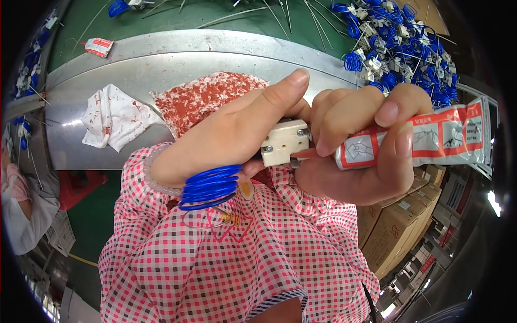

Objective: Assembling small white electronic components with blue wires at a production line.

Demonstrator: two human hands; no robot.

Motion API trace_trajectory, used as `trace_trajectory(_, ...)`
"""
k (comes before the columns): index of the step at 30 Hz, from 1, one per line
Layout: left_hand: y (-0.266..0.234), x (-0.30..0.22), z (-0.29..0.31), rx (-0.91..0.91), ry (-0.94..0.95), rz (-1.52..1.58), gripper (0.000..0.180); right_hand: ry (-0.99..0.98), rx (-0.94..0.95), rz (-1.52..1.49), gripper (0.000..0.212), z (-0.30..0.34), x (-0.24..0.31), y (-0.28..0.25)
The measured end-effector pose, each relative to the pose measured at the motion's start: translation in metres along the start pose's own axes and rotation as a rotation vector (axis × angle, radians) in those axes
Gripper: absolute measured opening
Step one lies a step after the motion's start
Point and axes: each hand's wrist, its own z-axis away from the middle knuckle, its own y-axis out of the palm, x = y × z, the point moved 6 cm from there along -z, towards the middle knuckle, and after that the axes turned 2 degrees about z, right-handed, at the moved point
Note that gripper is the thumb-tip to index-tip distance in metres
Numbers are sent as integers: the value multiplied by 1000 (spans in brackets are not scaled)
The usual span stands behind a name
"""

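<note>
My left hand (231, 121) is closed around a small cream-coloured block (284, 144) with metal screws in its face. A coil of blue wire (210, 187) hangs below that hand, by the wrist; how it joins the block is hidden. My right hand (371, 121) grips a red-and-white squeeze tube (447, 134) lying sideways. The tube's thin red nozzle (306, 154) points left, its tip at the block's lower right edge, beside a dark metal tab. Whether the tip touches the block I cannot tell. Both hands are raised in front of my checked smock (177, 253).
A red-smeared sheet (202, 99) and a stained white cloth (116, 118) lie on the metal bench edge (177, 48). Beyond, a crumpled tube (98, 47) sits far left. Blue-coiled parts (404, 48) pile up far right. Cardboard boxes (398, 226) stand right; another person's arm (21, 194) is left.
</note>
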Motion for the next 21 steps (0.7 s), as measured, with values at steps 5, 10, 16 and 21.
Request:
trace_trajectory(5, -2, 7, -3, -16, -112, 45, 64, -30, -132, 35, 19, -1, -2, -2)
trace_trajectory(10, -4, 12, -8, 24, -90, 58, 65, -8, -183, -61, 19, -1, -4, 0)
trace_trajectory(16, -14, 9, -5, 62, -169, 83, 64, 29, -185, -53, 18, -5, -8, 7)
trace_trajectory(21, -11, -1, -7, 61, -111, 138, 56, 128, -170, -90, 21, -5, -16, 0)
